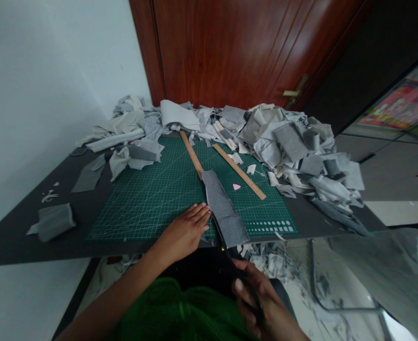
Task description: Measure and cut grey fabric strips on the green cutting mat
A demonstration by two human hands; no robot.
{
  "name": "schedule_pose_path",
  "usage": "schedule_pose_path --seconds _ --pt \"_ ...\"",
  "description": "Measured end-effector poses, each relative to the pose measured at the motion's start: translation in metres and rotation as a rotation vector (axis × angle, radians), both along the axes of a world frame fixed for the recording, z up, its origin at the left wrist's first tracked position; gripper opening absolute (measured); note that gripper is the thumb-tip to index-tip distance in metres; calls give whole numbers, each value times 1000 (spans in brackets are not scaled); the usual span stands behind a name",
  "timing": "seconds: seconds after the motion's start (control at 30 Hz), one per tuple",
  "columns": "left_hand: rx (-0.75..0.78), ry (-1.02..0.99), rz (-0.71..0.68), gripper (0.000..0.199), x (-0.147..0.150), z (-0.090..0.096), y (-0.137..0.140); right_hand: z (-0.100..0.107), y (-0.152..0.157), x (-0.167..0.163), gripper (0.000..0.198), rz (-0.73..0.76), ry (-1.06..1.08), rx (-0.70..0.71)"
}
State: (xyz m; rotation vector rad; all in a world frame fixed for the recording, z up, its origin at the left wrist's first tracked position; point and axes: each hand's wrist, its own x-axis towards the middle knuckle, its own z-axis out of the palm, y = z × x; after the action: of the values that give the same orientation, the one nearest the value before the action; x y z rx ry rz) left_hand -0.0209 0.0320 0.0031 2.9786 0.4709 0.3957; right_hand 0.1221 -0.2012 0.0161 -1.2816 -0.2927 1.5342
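Observation:
A long strip of grey fabric (225, 206) lies near the front middle of the green cutting mat (141, 203), its near end at the table edge. My left hand (189, 229) rests palm down beside the strip, fingers stretched flat with the tips at its left edge. In my right hand (262, 303), below the table edge, are the handles of black scissors (225, 246). Their blades run along the strip's left side, close to my left fingers; how far they are apart is hard to make out. A pink chalk piece (236, 187) lies right of the strip.
Two wooden rulers (192, 156) (240, 172) lie on the mat, one reaching the strip's far end. Heaped fabric scraps (283, 137) line the back and right. A folded grey piece (55, 221) sits at left. More scraps (276, 265) litter the floor.

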Motion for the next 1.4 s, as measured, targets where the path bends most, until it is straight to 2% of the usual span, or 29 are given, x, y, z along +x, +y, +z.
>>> schedule_pose_path --seconds 0.27,0.43,0.53,1.1,1.23,1.4 --pt "-15 12 19 45 1 1 0 -5 0 0 84 -8 -8 8" --pt "-21 -11 72 57 1 8 1 -6 1 1 79 -13 31 -5" --pt "-25 21 91 56 3 9 2 -5 2 2 76 -43 42 -13" --pt "-4 3 114 53 5 4 2 19 16 1 67 -60 28 -19" --pt "1 17 116 53 5 3 2 13 16 0 63 -67 52 -5" --pt "1 28 117 54 5 3 2 -1 13 2 71 -63 49 14"
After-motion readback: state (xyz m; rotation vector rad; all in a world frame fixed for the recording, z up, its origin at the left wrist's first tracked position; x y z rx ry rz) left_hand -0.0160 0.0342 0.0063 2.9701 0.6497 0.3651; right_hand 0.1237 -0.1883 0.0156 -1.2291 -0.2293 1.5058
